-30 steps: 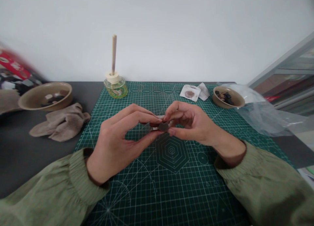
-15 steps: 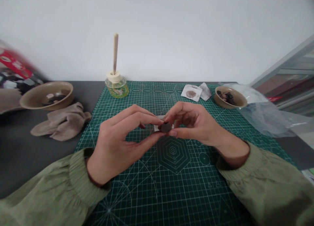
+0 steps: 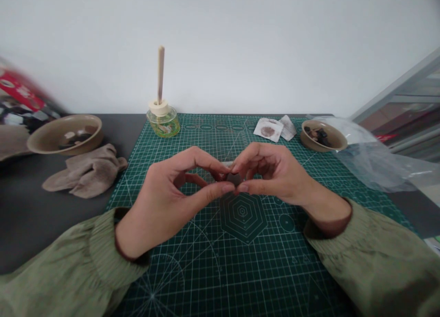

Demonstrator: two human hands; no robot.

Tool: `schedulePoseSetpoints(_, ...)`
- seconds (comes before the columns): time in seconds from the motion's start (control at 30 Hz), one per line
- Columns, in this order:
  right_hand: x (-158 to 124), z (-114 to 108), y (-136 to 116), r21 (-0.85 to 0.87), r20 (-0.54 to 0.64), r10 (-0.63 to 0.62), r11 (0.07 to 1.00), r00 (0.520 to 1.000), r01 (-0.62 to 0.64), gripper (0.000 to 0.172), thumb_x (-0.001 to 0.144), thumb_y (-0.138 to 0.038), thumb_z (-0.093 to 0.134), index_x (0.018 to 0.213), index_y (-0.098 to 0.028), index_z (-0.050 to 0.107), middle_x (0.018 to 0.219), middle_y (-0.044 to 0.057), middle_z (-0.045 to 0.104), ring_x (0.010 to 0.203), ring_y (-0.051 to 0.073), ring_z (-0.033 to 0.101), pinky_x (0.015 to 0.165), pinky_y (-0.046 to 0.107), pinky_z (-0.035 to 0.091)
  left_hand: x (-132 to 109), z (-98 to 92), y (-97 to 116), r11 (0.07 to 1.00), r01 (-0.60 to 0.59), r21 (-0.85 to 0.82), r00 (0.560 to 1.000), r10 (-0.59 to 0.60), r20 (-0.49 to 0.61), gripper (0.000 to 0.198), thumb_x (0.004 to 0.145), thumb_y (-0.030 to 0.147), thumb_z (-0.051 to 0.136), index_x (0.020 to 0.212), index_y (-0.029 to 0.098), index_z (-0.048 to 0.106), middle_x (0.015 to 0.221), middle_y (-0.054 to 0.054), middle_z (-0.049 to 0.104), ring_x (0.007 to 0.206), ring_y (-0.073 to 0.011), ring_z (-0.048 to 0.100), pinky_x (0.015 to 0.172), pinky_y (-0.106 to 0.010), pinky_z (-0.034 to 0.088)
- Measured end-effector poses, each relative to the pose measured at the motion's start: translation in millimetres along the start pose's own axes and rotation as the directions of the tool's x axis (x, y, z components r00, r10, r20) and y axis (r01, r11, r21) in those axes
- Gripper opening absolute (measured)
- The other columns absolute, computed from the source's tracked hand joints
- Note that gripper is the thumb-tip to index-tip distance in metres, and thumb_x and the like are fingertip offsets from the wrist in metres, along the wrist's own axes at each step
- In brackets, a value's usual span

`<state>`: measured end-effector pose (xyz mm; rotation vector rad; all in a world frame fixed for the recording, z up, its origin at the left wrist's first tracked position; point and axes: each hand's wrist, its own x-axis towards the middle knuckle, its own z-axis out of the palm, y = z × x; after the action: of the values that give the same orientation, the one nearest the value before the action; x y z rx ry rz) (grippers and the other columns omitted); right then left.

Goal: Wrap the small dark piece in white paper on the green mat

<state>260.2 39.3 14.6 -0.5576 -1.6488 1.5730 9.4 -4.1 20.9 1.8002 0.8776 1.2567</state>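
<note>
A small dark grey lump [image 3: 234, 179], perhaps clay, is pinched between the fingertips of both my hands above the middle of the mat. My left hand [image 3: 168, 195] holds it from the left with thumb and forefinger, and my right hand [image 3: 271, 172] grips it from the right. Only a thin edge of white paper [image 3: 227, 163] shows behind the lump, and the fingers hide most of it.
The green cutting mat [image 3: 292, 207] lies on a dark table. Beyond it stand a glass jar with a wooden stick [image 3: 162, 123], paper scraps [image 3: 268, 129], and two tan bowls [image 3: 65, 134] [image 3: 323, 137] holding dark pieces. A beige glove [image 3: 85, 172] and plastic sheet [image 3: 378, 163] lie alongside.
My left hand has shifted its fingers around the lump, and its thumb and forefinger now form a wider ring. Less of the white paper shows behind the lump.
</note>
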Motion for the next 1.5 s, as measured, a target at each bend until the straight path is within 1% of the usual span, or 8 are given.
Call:
schedulePoseSetpoints(0.23,-0.6,-1.2,2.5,0.019,0.020,0.001,1.000,1.000,-0.002,0.035,0.081,-0.002,0.102,0.106,-0.020,0.087,0.092,0.000,0.091,0.079,0.015,0.089,0.069,0.018,0.067,3.2,1.3,-0.7,0.972,0.125,-0.200,0.992,-0.120,0.040,0.023,0.082,0.016,0.104,0.098,0.026,0.090,0.099,0.000,0.086,0.092,-0.0190,0.086,0.077,-0.024,0.078)
schedulePoseSetpoints(0.33,-1.8,-1.0,1.4,0.010,0.024,0.022,1.000,0.999,-0.022,0.035,0.081,-0.002,0.102,0.107,-0.020,0.087,0.090,0.000,0.091,0.080,0.016,0.090,0.069,0.019,0.068,3.4,1.4,-1.4,0.970,0.123,-0.211,0.992,-0.120,0.027,0.019,0.084,0.014,0.102,0.094,0.025,0.091,0.096,0.000,0.087,0.090,-0.0165,0.086,0.077,-0.018,0.075)
schedulePoseSetpoints(0.53,-2.0,-0.1,-0.7,-0.007,0.015,0.019,1.000,1.000,-0.019,0.034,0.081,-0.004,0.103,0.107,-0.020,0.087,0.089,0.001,0.092,0.079,0.017,0.090,0.066,0.018,0.066,4.0,1.8,-2.1,0.958,0.152,-0.245,0.988,-0.146,0.043,0.023,0.080,0.011,0.103,0.094,0.026,0.090,0.095,0.000,0.086,0.088,-0.0175,0.086,0.075,-0.021,0.076)
schedulePoseSetpoints(0.63,-1.2,0.6,-0.5,-0.009,0.021,0.010,1.000,1.000,-0.010,0.033,0.082,-0.003,0.102,0.107,-0.020,0.087,0.088,0.000,0.091,0.078,0.016,0.091,0.066,0.017,0.066,4.0,1.4,-2.4,0.966,0.143,-0.214,0.990,-0.140,0.029,0.018,0.084,0.012,0.101,0.093,0.025,0.091,0.095,0.000,0.086,0.089,-0.0149,0.085,0.075,-0.015,0.073)
schedulePoseSetpoints(0.77,-0.6,1.4,0.2,0.013,0.025,-0.017,1.000,1.000,0.017,0.034,0.084,-0.001,0.100,0.109,-0.020,0.087,0.091,0.000,0.092,0.079,0.015,0.091,0.066,0.015,0.066,4.0,1.2,-1.7,0.964,0.127,-0.232,0.992,-0.122,0.038,0.024,0.082,0.008,0.100,0.096,0.026,0.091,0.097,0.002,0.085,0.090,-0.0153,0.086,0.080,-0.019,0.075)
schedulePoseSetpoints(0.97,-1.7,3.0,-1.1,0.031,0.025,-0.029,0.999,0.999,0.028,0.037,0.082,0.001,0.100,0.110,-0.019,0.086,0.090,0.000,0.092,0.076,0.015,0.091,0.065,0.015,0.067,4.0,0.6,0.1,0.984,0.061,-0.167,0.998,-0.062,-0.001,0.025,0.085,0.005,0.097,0.097,0.026,0.090,0.095,0.003,0.085,0.088,-0.0105,0.085,0.082,-0.011,0.070)
schedulePoseSetpoints(1.13,-1.6,4.5,-3.7,0.022,-0.015,-0.051,0.998,0.999,0.051,0.043,0.077,0.002,0.104,0.110,-0.020,0.087,0.092,-0.002,0.091,0.071,0.012,0.087,0.062,0.013,0.065,3.9,0.2,1.2,0.987,0.032,-0.160,0.999,-0.037,-0.026,0.028,0.086,0.002,0.095,0.097,0.027,0.090,0.095,0.004,0.087,0.088,-0.0104,0.085,0.082,-0.012,0.070)
schedulePoseSetpoints(1.5,-1.3,5.6,-3.7,-0.007,-0.014,-0.139,0.990,0.990,0.139,0.033,0.082,0.001,0.101,0.105,-0.020,0.090,0.099,0.001,0.088,0.063,0.006,0.077,0.057,0.012,0.061,2.8,-0.5,-1.0,0.993,-0.011,-0.116,1.000,0.009,-0.015,0.026,0.087,0.003,0.095,0.097,0.026,0.089,0.095,0.001,0.088,0.087,-0.0138,0.085,0.081,-0.018,0.072)
